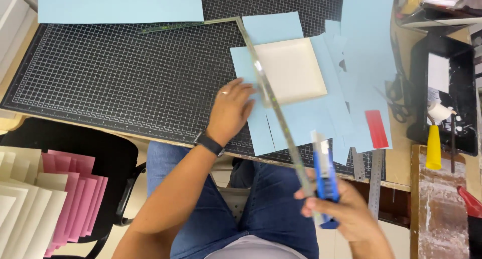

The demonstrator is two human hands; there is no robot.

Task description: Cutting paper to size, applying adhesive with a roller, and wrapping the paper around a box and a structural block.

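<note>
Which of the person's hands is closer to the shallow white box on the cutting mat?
Left. The left hand presses the blue paper and ruler just beside the white box. The right hand holds a blue utility knife off the mat's near edge.

The light is bright and even, with only soft shadows. The metal ruler [273,106] shines with glare near the middle. The right hand [346,214] at five o'clock looks blurry.

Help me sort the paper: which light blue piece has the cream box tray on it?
The light blue sheet under the left hand; it alone carries the cream tray.
</note>
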